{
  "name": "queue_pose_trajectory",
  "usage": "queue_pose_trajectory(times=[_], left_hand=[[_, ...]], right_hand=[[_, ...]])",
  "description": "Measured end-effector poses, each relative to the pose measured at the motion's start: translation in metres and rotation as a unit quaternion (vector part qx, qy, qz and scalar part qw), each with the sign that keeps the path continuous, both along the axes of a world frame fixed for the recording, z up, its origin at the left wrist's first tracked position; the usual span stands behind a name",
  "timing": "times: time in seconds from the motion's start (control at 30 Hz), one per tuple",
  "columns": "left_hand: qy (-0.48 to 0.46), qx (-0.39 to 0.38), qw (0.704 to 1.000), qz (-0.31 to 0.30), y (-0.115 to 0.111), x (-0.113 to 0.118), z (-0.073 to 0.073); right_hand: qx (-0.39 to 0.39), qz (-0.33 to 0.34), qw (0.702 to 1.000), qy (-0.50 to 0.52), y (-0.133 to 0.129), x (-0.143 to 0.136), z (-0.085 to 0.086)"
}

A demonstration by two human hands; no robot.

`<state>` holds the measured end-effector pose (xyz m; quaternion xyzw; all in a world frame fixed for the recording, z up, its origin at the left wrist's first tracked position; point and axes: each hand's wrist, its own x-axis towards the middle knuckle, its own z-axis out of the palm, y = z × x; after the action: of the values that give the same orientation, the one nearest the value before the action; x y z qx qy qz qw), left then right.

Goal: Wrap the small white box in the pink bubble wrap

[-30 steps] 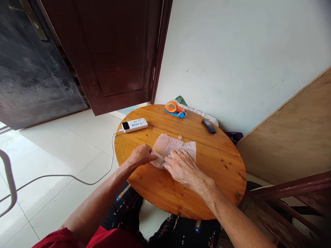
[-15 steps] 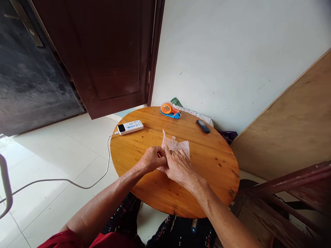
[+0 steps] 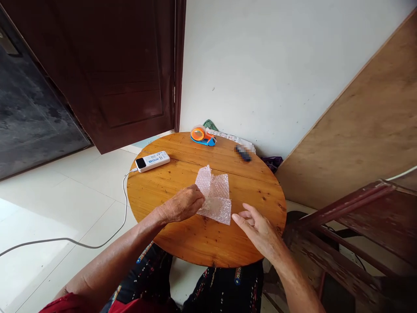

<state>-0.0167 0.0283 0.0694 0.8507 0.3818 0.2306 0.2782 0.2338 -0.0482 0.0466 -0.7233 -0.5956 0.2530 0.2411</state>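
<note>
A piece of pinkish, clear bubble wrap (image 3: 219, 186) lies partly unfolded near the middle of the round wooden table (image 3: 182, 237). My left hand (image 3: 187, 202) is closed on its left side, fingers pinched together at the wrap. One flap stands up beyond those fingers, and another spreads toward the right. Whether anything lies inside the wrap I cannot make out. To the right, apart from the wrap, my right hand (image 3: 257, 226) hovers over the table with fingers apart and nothing in them.
A white power bank (image 3: 153, 161) with a cable (image 3: 125, 195) sits at the table's left. An orange and blue tape dispenser (image 3: 202, 135) stands at the back. Right of it lies a dark, blurred object (image 3: 243, 153). Wooden railing (image 3: 352, 208) rises at the right.
My right hand has let go of the bubble wrap and moved right, its fingers spreading. The wrap has opened out toward the front. The view has turned slightly right.
</note>
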Motion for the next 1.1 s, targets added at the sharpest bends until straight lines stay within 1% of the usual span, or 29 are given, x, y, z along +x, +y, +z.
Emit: queue_pose_trajectory(times=[0.07,0.13,0.23,0.3,0.33,0.43,0.53,0.6,0.73,0.83,0.97,1.1], left_hand=[[0.010,0.007,1.000,-0.008,-0.001,0.003,-0.007],[-0.012,0.011,1.000,-0.011,-0.004,0.003,-0.013],[-0.074,0.017,0.996,-0.048,-0.008,-0.004,-0.022],[-0.105,0.034,0.992,-0.068,-0.011,-0.009,-0.029],[-0.111,0.047,0.990,-0.068,-0.011,-0.010,-0.032],[-0.089,0.093,0.990,-0.049,-0.011,-0.010,-0.043],[-0.030,0.134,0.990,-0.022,-0.010,-0.004,-0.048],[0.014,0.152,0.988,-0.013,-0.011,0.001,-0.046],[0.110,0.153,0.982,-0.001,-0.016,0.008,-0.035],[0.156,0.152,0.976,0.000,-0.019,0.011,-0.026],[0.181,0.154,0.971,-0.004,-0.017,0.012,-0.022],[0.161,0.141,0.977,-0.005,-0.015,0.014,-0.024]], right_hand=[[-0.017,-0.008,0.998,0.061,-0.002,-0.009,-0.004],[-0.004,-0.021,0.996,0.088,-0.001,-0.024,-0.005],[0.040,-0.055,0.995,0.079,0.008,-0.041,-0.009],[0.082,-0.081,0.990,0.077,0.015,-0.047,-0.017],[0.105,-0.089,0.987,0.084,0.018,-0.049,-0.021],[0.162,-0.091,0.973,0.139,0.023,-0.054,-0.033],[0.184,-0.086,0.958,0.202,0.023,-0.059,-0.035],[0.184,-0.088,0.951,0.230,0.021,-0.062,-0.031],[0.170,-0.083,0.946,0.263,0.023,-0.070,-0.024],[0.173,-0.073,0.937,0.293,0.028,-0.079,-0.025],[0.180,-0.075,0.927,0.319,0.035,-0.089,-0.031],[0.184,-0.091,0.934,0.293,0.039,-0.091,-0.030]])
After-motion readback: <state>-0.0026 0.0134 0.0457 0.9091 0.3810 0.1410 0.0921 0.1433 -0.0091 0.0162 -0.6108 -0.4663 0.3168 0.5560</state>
